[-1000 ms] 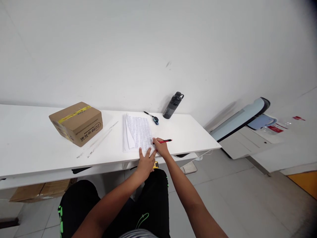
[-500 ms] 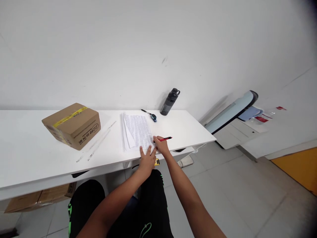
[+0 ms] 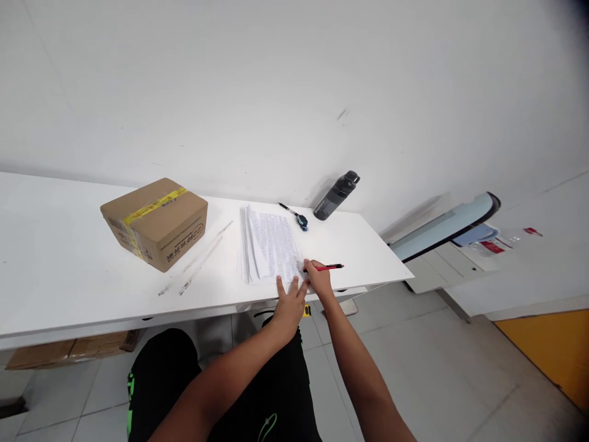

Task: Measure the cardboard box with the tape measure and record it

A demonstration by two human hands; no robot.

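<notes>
A stack of printed paper sheets (image 3: 269,242) lies on the white table (image 3: 55,258), close to its front edge. My left hand (image 3: 291,302) rests flat on the near corner of the sheets, fingers spread. My right hand (image 3: 318,278) grips a red pen (image 3: 329,267) with its tip at the lower right edge of the top sheet.
A taped cardboard box (image 3: 154,222) sits left of the sheets, with thin clear strips (image 3: 197,261) between them. A black pen (image 3: 289,210), a small blue object (image 3: 302,221) and a dark water bottle (image 3: 337,195) lie near the wall. A printer (image 3: 442,245) stands to the right.
The head camera has shifted, so the whole scene sits a little to the right. Both hands stay at the near corner of the sheets, the red pen still in the right hand.
</notes>
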